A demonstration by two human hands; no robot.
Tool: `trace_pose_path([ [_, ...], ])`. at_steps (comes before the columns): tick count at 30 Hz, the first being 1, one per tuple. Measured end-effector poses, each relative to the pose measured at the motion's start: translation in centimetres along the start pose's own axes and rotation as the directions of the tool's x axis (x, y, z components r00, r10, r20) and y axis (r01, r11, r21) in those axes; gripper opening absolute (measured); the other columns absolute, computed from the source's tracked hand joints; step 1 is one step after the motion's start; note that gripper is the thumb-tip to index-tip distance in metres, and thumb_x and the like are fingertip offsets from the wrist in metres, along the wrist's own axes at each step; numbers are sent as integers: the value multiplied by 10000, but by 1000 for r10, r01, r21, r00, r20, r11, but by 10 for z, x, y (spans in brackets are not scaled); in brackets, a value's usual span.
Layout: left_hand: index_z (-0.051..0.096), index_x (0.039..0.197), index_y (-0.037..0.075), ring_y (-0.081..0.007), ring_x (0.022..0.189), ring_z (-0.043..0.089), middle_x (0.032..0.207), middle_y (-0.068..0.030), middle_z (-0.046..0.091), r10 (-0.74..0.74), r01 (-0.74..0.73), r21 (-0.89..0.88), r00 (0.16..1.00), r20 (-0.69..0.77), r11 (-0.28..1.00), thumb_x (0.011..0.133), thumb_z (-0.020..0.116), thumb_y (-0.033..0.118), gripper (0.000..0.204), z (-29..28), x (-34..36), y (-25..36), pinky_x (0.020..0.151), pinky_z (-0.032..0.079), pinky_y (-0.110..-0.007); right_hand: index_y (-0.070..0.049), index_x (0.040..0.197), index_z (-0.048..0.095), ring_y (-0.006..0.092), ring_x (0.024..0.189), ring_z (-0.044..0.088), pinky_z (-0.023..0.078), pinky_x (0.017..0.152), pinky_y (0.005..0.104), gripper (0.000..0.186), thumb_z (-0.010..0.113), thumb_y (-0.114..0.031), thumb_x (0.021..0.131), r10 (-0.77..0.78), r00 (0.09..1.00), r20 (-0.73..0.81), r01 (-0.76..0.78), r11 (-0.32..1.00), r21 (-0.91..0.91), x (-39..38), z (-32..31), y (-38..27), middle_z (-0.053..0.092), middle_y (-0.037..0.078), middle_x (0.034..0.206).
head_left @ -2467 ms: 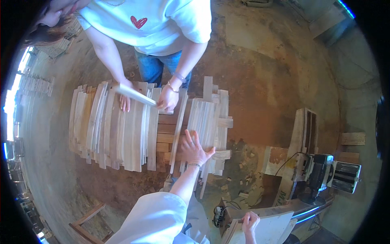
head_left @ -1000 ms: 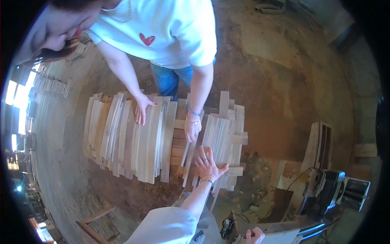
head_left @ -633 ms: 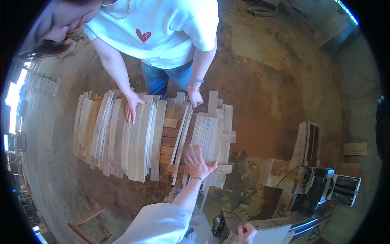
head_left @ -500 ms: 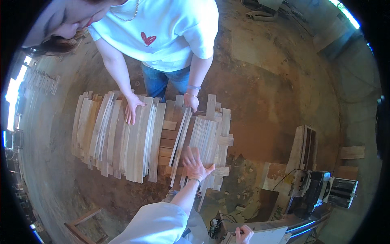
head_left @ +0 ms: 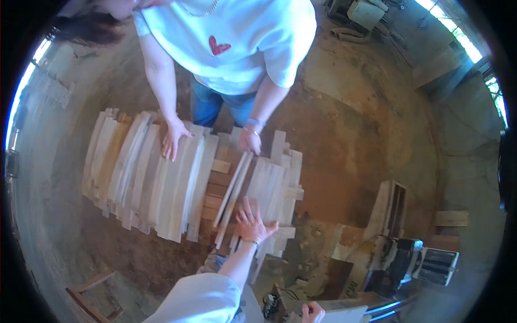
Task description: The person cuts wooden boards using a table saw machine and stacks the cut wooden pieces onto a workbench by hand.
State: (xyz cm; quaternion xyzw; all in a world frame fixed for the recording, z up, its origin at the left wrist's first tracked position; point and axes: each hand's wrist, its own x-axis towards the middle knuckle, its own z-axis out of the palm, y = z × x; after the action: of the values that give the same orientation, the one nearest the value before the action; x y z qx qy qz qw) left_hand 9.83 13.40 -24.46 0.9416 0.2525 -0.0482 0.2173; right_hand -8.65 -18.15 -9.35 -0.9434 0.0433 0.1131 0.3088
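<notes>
My left hand (head_left: 252, 222) lies flat with fingers spread on the near ends of pale wooden planks (head_left: 272, 185), beside a narrow slanted plank (head_left: 231, 188). A person in a white T-shirt (head_left: 231, 48) stands across the stack. One of that person's hands (head_left: 173, 137) presses on the wider row of planks (head_left: 151, 172), and the other hand (head_left: 250, 141) touches the far end of the slanted plank. My right hand (head_left: 312, 311) shows only at the lower edge, next to a pale flat panel (head_left: 339, 313); its grip is unclear.
The planks lie across darker boards (head_left: 218, 183) over a dirt floor (head_left: 344, 140). A woodworking machine (head_left: 414, 264) and a wooden frame (head_left: 390, 207) stand at the right. A small wooden frame (head_left: 89, 293) lies at the lower left. More timber (head_left: 46, 86) is stacked at the far left.
The other person has put down the plank held earlier and now has both hands on the stack. My left hand stays on the plank ends. My right hand has barely moved.
</notes>
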Motion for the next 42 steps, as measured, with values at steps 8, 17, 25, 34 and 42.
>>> trace_pose_path([
  [8, 108, 1562, 105, -489, 1386, 256, 1606, -244, 45, 9, -7, 42, 999, -37, 999, 667, 670, 756, 1241, 1, 2, -6, 1084, 262, -620, -12, 601, 553, 294, 468, 507, 393, 475, 375, 245, 673, -171, 743, -6, 999, 32, 7, 1000, -5, -3, 5, 9, 517, 136, 549],
  [17, 111, 1567, 112, -449, 1439, 177, 1617, -228, -23, -11, 10, 32, 1000, 26, 999, 685, 680, 731, 1218, -8, -3, -1, 1114, 243, -611, -18, 590, 532, 298, 474, 504, 393, 481, 381, 273, 674, -187, 752, 38, 999, -7, -37, 999, 8, -6, 6, 17, 512, 141, 545],
  [25, 85, 1562, 102, -513, 1404, 206, 1607, -251, -3, 1, -1, 9, 1000, -18, 1000, 679, 698, 717, 1238, 1, -2, -15, 1083, 254, -646, -33, 622, 585, 298, 496, 542, 427, 506, 385, 266, 669, -241, 764, 20, 1000, 5, -20, 999, -30, -9, 21, 43, 540, 135, 556],
  [34, 83, 1567, 106, -515, 1409, 220, 1611, -246, -9, 11, -11, -7, 999, 40, 1000, 713, 614, 780, 1211, -9, -2, -7, 1106, 253, -637, -28, 768, 617, 310, 598, 532, 456, 586, 392, 227, 678, -223, 866, 47, 994, -96, -37, 995, 96, -17, 23, 41, 566, 177, 677],
  [42, 122, 1560, 94, -495, 1382, 263, 1607, -251, 44, -3, 3, 12, 999, -33, 1000, 666, 696, 718, 1233, -1, -8, -18, 1078, 274, -632, -35, 756, 626, 292, 591, 550, 452, 591, 414, 256, 684, -260, 863, 75, 996, -57, -74, 997, 20, -18, 17, 14, 578, 174, 671],
])
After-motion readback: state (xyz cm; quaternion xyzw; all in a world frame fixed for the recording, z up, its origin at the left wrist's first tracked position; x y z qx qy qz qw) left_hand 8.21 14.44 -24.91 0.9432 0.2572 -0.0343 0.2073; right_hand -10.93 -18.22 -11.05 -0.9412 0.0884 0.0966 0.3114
